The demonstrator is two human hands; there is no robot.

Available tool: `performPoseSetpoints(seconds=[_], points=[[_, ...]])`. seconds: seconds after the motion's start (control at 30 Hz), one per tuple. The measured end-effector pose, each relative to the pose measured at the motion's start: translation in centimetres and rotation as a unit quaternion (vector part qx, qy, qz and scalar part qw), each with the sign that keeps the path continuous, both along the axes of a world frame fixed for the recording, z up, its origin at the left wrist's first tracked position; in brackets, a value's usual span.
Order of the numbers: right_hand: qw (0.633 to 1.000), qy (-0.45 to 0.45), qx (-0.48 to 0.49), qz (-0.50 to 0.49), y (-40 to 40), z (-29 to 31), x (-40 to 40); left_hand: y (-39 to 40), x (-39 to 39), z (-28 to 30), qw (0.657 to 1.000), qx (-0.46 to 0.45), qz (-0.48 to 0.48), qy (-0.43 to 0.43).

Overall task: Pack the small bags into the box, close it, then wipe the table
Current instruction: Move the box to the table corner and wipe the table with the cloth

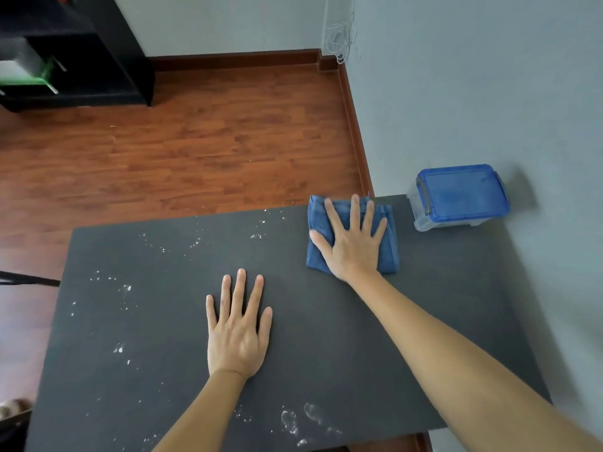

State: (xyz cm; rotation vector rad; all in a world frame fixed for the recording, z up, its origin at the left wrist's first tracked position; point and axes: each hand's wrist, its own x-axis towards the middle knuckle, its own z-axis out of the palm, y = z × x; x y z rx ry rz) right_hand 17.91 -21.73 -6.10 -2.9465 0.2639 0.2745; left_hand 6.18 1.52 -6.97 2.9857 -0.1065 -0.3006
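Box first: clear plastic box with a blue clip-on lid (460, 197) sits at the far right corner of the table, lid on, up against the wall. Can't see the small bags thru it w/ any certainty, so I'm guessing they're inside, tbh packing + closing looks done.

What's left is the wipe, and it looks barely begun imo. Folded dark-blue cloth (385, 236) lies flat near the far edge, just left of the box but not touching it. Right hand (352, 246) is pressed flat on top of it, fingers spread wide, not pinching or bunching anything. Left hand (236, 334) is flat on bare tabletop nearer the person, fingers also spread, holding nothing, prob just bracing.

Surface is a matte dark-grey rectangular table (424, 337). White powdery specks and smears (295, 422) are scattered over the left half, along the far edge and down by the near edge, incl. a couple of bigger smudges. Patch around the cloth and right side looks cleaner, though can't say if that's from wiping. Most of the mess is well apart from the cloth, so plenty of passes to go.

Room: reddish wood-plank floor (195, 141), pale grey-green walls, dark-brown baseboard, black shelf unit (98, 60) in the far left corner.
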Motion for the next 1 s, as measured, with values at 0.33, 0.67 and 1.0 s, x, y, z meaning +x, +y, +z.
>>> performPoseSetpoints(seconds=[0.33, 0.67, 1.0], points=[[1.0, -0.007, -0.015, 0.014, -2.9, -0.1, -11.9, -0.2, 0.2, 0.3, 1.0, 0.001, -0.001, 0.003], [0.993, -0.035, 0.005, 0.111, 3.5, -0.7, -3.8, 0.0, -0.1, 0.2, 1.0, 0.007, 0.003, 0.001], [0.999, 0.004, 0.007, -0.046, 0.2, 0.2, -0.2, -0.2, 0.1, -0.1, 1.0, -0.004, -0.002, -0.02]])
